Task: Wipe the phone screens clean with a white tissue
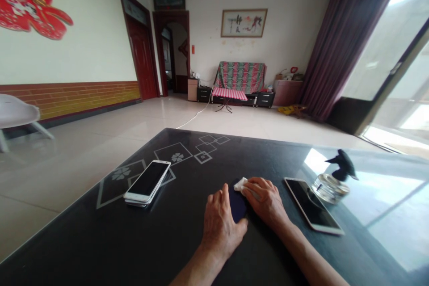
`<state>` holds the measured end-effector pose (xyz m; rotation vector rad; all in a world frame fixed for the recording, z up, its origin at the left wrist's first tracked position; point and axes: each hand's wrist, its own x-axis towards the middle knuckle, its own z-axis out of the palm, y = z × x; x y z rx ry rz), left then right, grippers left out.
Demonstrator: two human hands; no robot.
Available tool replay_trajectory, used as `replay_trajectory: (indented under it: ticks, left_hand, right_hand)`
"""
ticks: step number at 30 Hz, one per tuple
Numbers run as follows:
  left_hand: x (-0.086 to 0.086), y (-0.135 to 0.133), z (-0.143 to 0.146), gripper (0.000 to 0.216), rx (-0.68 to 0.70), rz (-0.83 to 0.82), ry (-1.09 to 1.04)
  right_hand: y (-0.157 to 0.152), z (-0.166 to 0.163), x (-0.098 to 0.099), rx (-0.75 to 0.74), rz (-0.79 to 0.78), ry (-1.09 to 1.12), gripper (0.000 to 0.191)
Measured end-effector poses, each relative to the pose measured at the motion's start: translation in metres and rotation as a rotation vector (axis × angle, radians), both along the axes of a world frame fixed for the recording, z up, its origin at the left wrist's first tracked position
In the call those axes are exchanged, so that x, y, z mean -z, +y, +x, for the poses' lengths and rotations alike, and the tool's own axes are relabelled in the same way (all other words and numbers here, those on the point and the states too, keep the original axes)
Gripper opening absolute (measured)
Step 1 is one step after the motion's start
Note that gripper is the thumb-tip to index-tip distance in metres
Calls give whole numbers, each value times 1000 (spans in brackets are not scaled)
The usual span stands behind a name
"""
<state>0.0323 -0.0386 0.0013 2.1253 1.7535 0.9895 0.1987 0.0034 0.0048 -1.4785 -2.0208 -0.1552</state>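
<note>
A dark blue flat phone lies on the black table between my hands. My left hand grips it along its left side and near edge, thumb at the bottom. In my right hand a crumpled white tissue is pinched and pressed against the phone's upper right part. Right of that hand lies a white phone with a dark screen, face up. Beside it stands a clear spray bottle with a black nozzle. A stack of white phones rests on the left, the top one face up.
The glossy black table has pale diamond and flower patterns. Beyond it, a small table with a red checked cover stands before a cloth-draped piece. A white chair is at far left, a purple curtain at right.
</note>
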Motion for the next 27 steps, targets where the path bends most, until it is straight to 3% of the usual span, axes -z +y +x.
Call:
replay_trajectory:
  ticks: [11, 19, 27]
  left_hand:
    - [9, 0, 0, 71, 10, 94, -41]
    - [10, -1, 1, 81, 6, 66, -18]
    - [8, -2, -1, 80, 29, 54, -19]
  right_hand:
    - [-15, -13, -12, -372, -77, 36, 18]
    - [-8, -5, 0, -98, 5, 14, 18]
    - [-15, -4, 0, -89, -1, -12, 18]
